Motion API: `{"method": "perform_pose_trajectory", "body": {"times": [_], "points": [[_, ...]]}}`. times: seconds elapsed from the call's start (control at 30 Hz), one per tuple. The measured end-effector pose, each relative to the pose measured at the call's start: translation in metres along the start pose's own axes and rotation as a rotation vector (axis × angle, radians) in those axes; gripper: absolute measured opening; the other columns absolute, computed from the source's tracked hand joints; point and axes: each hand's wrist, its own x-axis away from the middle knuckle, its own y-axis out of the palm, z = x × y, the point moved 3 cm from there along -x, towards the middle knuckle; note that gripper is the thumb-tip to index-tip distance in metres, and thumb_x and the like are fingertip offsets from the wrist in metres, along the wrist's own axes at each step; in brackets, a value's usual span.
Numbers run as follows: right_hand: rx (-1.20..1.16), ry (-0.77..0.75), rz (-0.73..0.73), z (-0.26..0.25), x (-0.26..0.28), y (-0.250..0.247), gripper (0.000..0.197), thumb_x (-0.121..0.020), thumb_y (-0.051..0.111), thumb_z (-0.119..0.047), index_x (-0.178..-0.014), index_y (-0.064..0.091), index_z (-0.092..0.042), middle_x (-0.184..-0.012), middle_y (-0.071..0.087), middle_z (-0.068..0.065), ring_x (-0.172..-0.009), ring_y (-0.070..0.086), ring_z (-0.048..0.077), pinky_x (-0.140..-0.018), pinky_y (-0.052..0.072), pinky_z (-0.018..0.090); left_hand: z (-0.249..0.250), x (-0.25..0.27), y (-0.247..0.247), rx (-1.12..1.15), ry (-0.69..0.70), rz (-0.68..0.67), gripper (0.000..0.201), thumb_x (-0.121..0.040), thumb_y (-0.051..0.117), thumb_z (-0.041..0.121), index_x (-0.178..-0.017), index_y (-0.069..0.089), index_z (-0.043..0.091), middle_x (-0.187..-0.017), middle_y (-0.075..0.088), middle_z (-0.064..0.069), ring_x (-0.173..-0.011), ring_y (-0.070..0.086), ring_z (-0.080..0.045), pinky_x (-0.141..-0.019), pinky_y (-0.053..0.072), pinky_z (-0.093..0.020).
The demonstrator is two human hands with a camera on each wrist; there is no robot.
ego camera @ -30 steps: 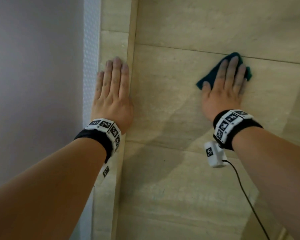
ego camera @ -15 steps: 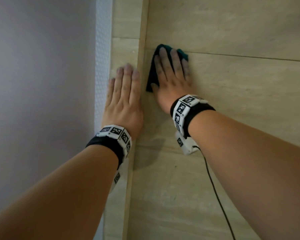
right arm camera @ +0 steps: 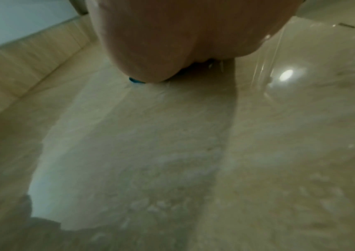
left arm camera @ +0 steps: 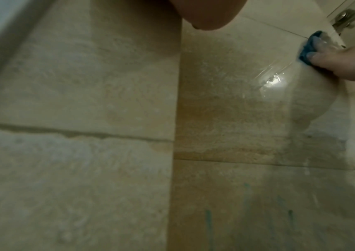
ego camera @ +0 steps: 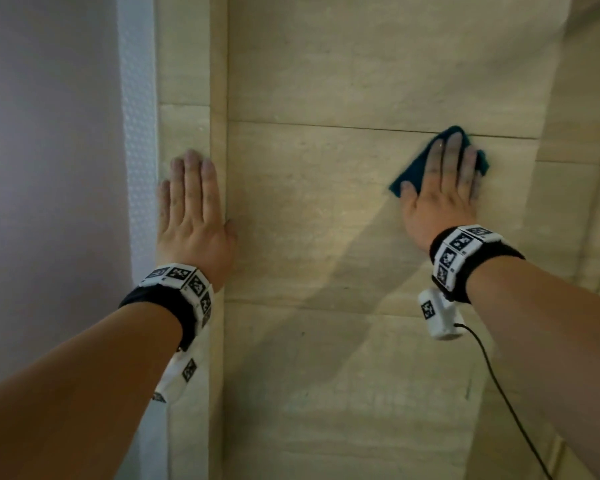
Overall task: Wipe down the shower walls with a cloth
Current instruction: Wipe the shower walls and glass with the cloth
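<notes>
A teal cloth (ego camera: 411, 171) lies flat against the beige tiled shower wall (ego camera: 309, 202), just under a horizontal grout line. My right hand (ego camera: 444, 181) presses it to the wall with straight fingers spread over it. The left wrist view shows the cloth (left arm camera: 307, 49) at the far right under that right hand (left arm camera: 344, 62). In the right wrist view only a sliver of cloth (right arm camera: 136, 81) peeks from under the palm. My left hand (ego camera: 191, 202) rests flat and empty on the narrow tile strip at the wall's left edge.
A white textured strip (ego camera: 139, 168) and a plain pale wall (ego camera: 49, 168) lie left of the tiles. A metal glass-door fitting (left arm camera: 344, 18) sits up right. A black cable (ego camera: 499, 386) hangs from the right wrist camera. Wet sheen shows on the tile (left arm camera: 273, 81).
My right hand has slid the cloth from beside the left hand across the tile to the right. The left hand has stayed flat on the wall's left edge.
</notes>
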Motion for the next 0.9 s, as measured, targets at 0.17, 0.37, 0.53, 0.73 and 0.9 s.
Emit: {"method": "perform_pose_trajectory", "body": {"times": [0.17, 0.37, 0.53, 0.73, 0.9], "points": [[0.010, -0.089, 0.011, -0.067, 0.002, 0.001, 0.080, -0.106, 0.028, -0.047, -0.161, -0.015, -0.009, -0.168, -0.024, 0.013, -0.155, -0.018, 0.037, -0.126, 0.000, 0.056, 0.005, 0.000, 0.000, 0.002, -0.035, -0.039, 0.091, -0.104, 0.049, 0.027, -0.162, -0.019, 0.008, -0.171, -0.023, -0.012, -0.158, -0.021, -0.029, -0.130, -0.001, -0.053], [0.024, -0.397, 0.075, -0.173, 0.013, 0.015, 0.079, -0.105, 0.033, -0.048, -0.163, -0.009, -0.013, -0.170, -0.018, 0.007, -0.157, -0.016, 0.031, -0.126, -0.002, 0.053, 0.002, 0.000, 0.002, 0.020, -0.024, 0.002, 0.093, -0.100, 0.050, 0.005, -0.163, -0.020, 0.010, -0.171, -0.025, -0.010, -0.158, -0.022, -0.027, -0.130, -0.007, -0.049], [0.023, -0.548, 0.088, -0.224, 0.016, 0.027, 0.076, -0.103, 0.037, -0.046, -0.165, 0.006, -0.013, -0.172, -0.006, 0.006, -0.158, -0.008, 0.032, -0.126, 0.004, 0.054, -0.003, -0.001, 0.010, 0.000, 0.003, 0.060, 0.094, -0.098, 0.049, -0.004, -0.163, -0.017, 0.012, -0.170, -0.026, -0.006, -0.159, -0.019, -0.026, -0.130, -0.003, -0.049], [0.045, -0.583, 0.100, -0.181, 0.002, 0.017, 0.075, -0.105, 0.035, -0.046, -0.165, 0.003, -0.016, -0.172, -0.008, 0.001, -0.158, -0.009, 0.028, -0.127, 0.001, 0.051, -0.003, 0.002, 0.008, -0.034, -0.003, 0.020, 0.092, -0.100, 0.047, -0.004, -0.164, -0.017, 0.012, -0.172, -0.022, -0.009, -0.159, -0.020, -0.025, -0.131, -0.002, -0.049], [0.067, -0.371, 0.105, -0.077, -0.017, 0.002, 0.076, -0.106, 0.030, -0.049, -0.164, -0.004, -0.015, -0.172, -0.013, 0.005, -0.158, -0.012, 0.029, -0.128, -0.003, 0.050, 0.012, 0.002, -0.001, 0.010, -0.077, -0.078, 0.104, -0.085, 0.041, -0.014, -0.162, -0.023, 0.014, -0.169, -0.029, -0.011, -0.156, -0.027, -0.029, -0.129, -0.007, -0.053]]}}
